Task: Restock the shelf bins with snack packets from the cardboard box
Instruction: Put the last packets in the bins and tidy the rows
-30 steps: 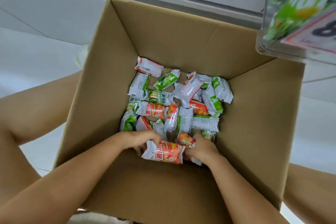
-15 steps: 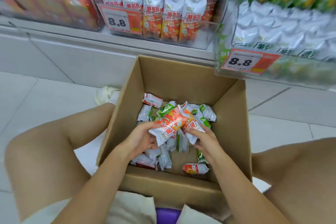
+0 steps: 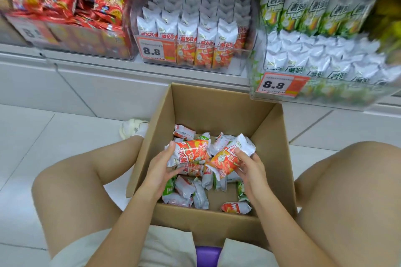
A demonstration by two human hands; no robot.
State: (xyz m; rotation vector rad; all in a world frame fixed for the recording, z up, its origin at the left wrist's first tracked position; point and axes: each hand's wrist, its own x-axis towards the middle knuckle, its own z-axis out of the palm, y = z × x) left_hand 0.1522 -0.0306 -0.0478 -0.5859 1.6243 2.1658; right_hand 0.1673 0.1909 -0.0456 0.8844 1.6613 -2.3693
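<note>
An open cardboard box [image 3: 273, 147] stands on the floor between my knees, with several orange and green snack packets [image 3: 186, 191] loose on its bottom. Above them, my left hand [image 3: 159, 171] grips an orange-and-white packet [image 3: 191, 153], and another orange one shows under its fingers. My right hand [image 3: 249, 169] holds a second orange packet [image 3: 225, 161] beside the first. Straight ahead on the shelf is a clear bin of upright orange packets [image 3: 195, 43] with an 8.8 price tag.
A clear bin of green packets [image 3: 321, 67] juts out over the box's far right corner. Red packets fill a bin [image 3: 65, 11] at the left. My bare knees flank the box, and a white shoe [image 3: 132, 129] lies by its left wall.
Both hands have lifted orange packets up from the box bottom and drawn them slightly apart. My view has tilted up from the box to take in the shelf bins.
</note>
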